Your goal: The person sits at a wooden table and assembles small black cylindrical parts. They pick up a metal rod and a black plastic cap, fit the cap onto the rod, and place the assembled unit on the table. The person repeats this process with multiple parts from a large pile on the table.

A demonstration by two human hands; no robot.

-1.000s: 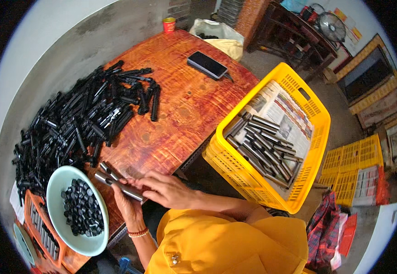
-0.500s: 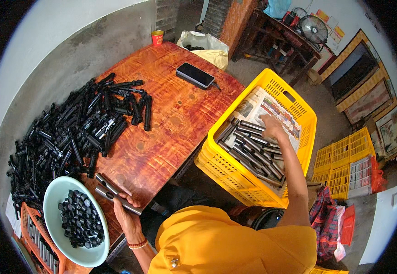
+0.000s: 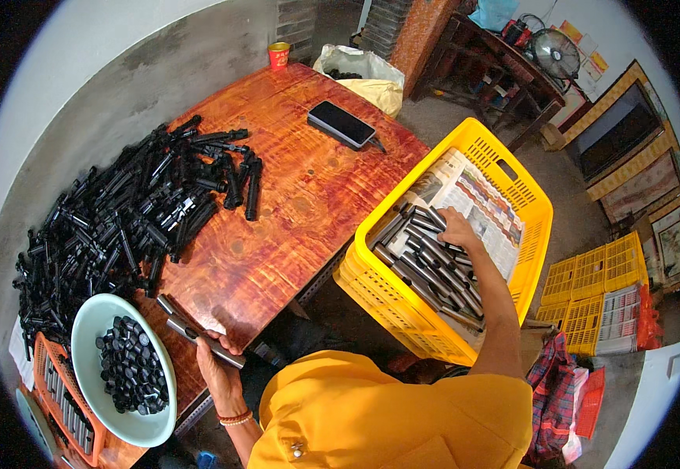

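Two dark grey metal tubes (image 3: 206, 345) with slots cut in them rest in my left hand (image 3: 220, 375), whose fingers close round them over the table's near edge. My right hand (image 3: 459, 230) is down inside the yellow plastic crate (image 3: 544, 254), its fingers bent and closed on the end of one metal tube (image 3: 436, 216). More such tubes (image 3: 434, 266) lie loosely in the crate on newspaper (image 3: 477, 197). Left of my left hand stands a pale green basin (image 3: 166, 391) of small black caps (image 3: 133, 367).
A heap of black plastic parts (image 3: 121, 227) covers the left of the wooden table (image 3: 293, 242). Farther back are a phone-like device (image 3: 341, 125), a red cup (image 3: 278, 56) and a white sack (image 3: 379, 84). An orange basket (image 3: 62, 399) holds tubes. Yellow crates (image 3: 590, 281) stand at right.
My right hand has moved left and its fingers have closed at a tube's end. My left hand still holds the two tubes. The whole view has shifted slightly.
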